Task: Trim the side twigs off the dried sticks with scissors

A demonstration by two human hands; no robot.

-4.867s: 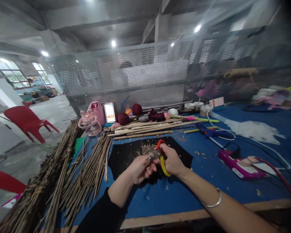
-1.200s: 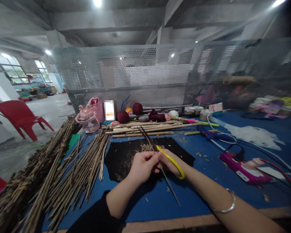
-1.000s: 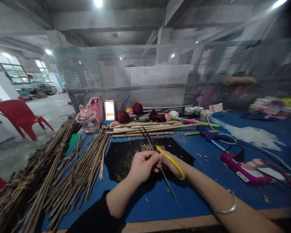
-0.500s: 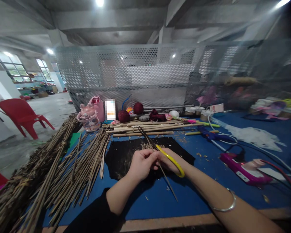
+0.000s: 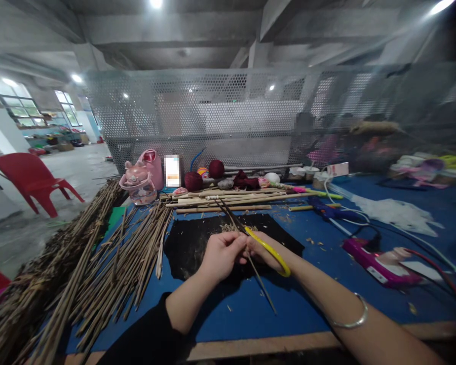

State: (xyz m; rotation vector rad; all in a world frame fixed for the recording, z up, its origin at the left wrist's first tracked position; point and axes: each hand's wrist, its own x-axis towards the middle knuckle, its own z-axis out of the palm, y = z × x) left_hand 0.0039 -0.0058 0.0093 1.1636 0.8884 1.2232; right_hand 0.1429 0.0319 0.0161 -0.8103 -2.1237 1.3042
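Note:
Both hands meet over a black cloth [image 5: 186,248] in the middle of the blue table. My left hand [image 5: 222,256] pinches a thin brown stick [image 5: 264,289], whose lower end slants toward me to the right. Yellow-handled scissors [image 5: 268,248] are in my right hand [image 5: 260,248], their dark blades pointing away and to the left. The fingertips of both hands come together around the stick, so the exact grip there is partly hidden. Small pale shavings [image 5: 230,228] lie on the cloth just beyond my hands.
Loose thin sticks [image 5: 125,268] lie on the left, beside a thick bundle of stalks [image 5: 72,253]. Pale rods [image 5: 228,205] and dark red yarn balls [image 5: 216,168] line the back. At right are a blue glue gun [image 5: 327,210], cables and a purple power strip [image 5: 380,263].
My right fingers have moved slightly closer to my left fingertips on the stick. The stick and scissors hold nearly the same place.

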